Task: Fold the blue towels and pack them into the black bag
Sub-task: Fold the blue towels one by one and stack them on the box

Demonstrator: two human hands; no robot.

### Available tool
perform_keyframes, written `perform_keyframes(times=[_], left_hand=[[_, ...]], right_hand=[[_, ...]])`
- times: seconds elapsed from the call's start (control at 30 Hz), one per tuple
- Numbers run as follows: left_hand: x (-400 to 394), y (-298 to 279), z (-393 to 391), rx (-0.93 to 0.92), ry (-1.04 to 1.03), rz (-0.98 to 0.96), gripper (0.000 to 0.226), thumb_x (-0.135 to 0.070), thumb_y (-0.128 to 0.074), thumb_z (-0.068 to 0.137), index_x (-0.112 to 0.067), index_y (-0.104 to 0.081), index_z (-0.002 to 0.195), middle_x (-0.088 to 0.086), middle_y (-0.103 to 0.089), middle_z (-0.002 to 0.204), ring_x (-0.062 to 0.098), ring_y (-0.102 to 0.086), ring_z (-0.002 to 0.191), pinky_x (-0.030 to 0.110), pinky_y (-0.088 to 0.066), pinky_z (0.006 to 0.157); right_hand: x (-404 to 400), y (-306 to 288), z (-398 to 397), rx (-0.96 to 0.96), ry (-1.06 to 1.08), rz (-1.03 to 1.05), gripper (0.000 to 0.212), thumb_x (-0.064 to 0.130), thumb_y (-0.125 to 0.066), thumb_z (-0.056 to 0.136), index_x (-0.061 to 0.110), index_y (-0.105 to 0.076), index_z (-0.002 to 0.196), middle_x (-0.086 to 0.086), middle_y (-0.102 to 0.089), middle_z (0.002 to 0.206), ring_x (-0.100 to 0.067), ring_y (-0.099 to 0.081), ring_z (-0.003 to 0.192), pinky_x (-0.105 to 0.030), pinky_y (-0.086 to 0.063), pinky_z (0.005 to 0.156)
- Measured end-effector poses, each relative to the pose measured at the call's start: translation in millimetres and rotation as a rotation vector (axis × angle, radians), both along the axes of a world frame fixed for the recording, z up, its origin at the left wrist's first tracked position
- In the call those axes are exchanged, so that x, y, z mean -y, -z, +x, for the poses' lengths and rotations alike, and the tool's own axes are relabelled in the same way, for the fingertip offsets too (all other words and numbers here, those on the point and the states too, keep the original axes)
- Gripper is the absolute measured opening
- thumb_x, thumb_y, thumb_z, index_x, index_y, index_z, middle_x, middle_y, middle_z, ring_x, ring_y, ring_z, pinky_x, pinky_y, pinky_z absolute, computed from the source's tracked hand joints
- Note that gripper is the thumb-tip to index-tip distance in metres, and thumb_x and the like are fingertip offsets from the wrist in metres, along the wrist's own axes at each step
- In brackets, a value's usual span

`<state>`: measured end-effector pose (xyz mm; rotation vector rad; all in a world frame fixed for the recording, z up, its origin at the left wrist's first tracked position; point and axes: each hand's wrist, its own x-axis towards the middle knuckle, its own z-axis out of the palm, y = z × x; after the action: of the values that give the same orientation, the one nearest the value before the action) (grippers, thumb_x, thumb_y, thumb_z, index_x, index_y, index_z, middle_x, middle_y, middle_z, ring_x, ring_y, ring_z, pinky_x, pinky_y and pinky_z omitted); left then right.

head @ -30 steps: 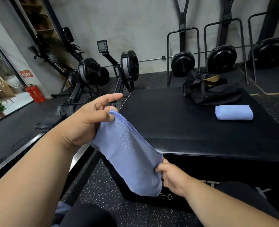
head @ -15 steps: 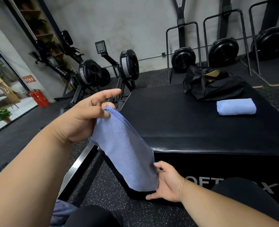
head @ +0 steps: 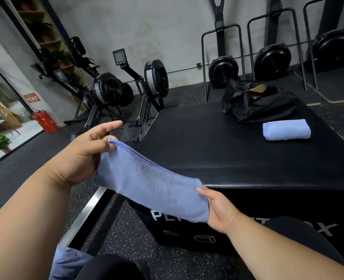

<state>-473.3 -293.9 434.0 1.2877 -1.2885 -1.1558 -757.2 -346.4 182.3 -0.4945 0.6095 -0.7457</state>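
We hold a soft blue terry towel folded into a long strip in the air, just in front of the black padded plyo box. Our left hand pinches its upper end between thumb and fingers, the index finger stretched out straight. Our right hand grips the lower end, thumb on top. On the box lies a second, neatly folded blue towel, just beside the crumpled black fabric bag, whose top gapes. Another blue cloth rests on our lap.
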Motion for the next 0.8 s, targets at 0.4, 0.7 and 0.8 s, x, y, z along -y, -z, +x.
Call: perform_keyframes(times=[0.4,0.7,0.8], left_hand=[[18.9,50.3,-5.1,-0.091,-0.203,0.076,0.067,-0.012,-0.078,0.067,-0.029,-0.069,0.131,0.004,-0.062,0.092,0.02,-0.059,0.075,0.033,-0.043,0.066],[61.2,96.3,-21.9,-0.154,-0.23,0.095,0.046,-0.006,-0.067,0.093,-0.023,-0.06,0.135,-0.01,-0.063,0.064,0.004,-0.054,0.046,0.022,-0.041,0.047],[83.5,102.8,-24.0,-0.186,-0.258,0.069,0.035,-0.002,-0.062,0.096,-0.023,-0.064,0.125,-0.009,-0.066,0.063,0.003,-0.057,0.046,0.02,-0.043,0.049]], right_hand=[[23.3,-18.7,-56.1,-0.398,0.246,-0.321,0.069,0.012,-0.062,0.094,0.064,-0.053,0.138,0.01,-0.05,0.154,-0.015,-0.055,0.138,-0.046,-0.041,0.12],[48.5,-76.1,-103.2,-0.758,0.441,-0.656,0.071,0.0,-0.049,0.095,0.058,-0.059,0.136,0.021,-0.058,0.147,0.004,-0.054,0.134,-0.03,-0.041,0.118],[57.4,-86.3,-114.6,-0.809,0.513,-0.667,0.056,0.001,-0.053,0.098,0.044,-0.07,0.13,0.024,-0.066,0.135,0.005,-0.06,0.126,-0.032,-0.045,0.117]])
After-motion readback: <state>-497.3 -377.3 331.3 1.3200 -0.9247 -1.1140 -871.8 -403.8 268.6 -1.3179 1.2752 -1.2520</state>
